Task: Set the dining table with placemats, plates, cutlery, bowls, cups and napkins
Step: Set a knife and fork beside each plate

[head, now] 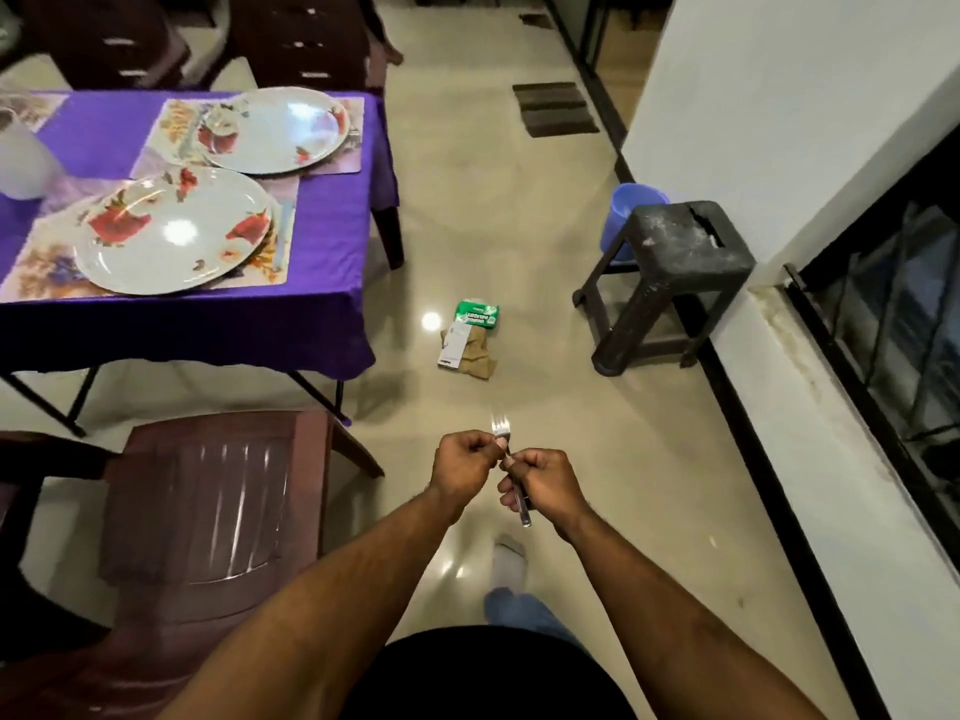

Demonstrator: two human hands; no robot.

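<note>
I stand on the floor to the right of the dining table (332, 241), which has a purple cloth. My right hand (545, 483) grips the handles of metal forks (501, 426), tines pointing away. My left hand (465, 462) pinches a fork just below the tines. Two floral plates lie on floral placemats: a near plate (176, 236) and a far plate (280, 129) with a small glass bowl (221, 129) on it. A white cup (21, 158) stands at the table's left edge.
A maroon chair (208, 511) stands below the table, more dark chairs (301, 39) behind it. On the floor lie a green packet with brown paper (472, 332). A dark stool (670, 272), a blue bucket (631, 207) and a white wall are on the right.
</note>
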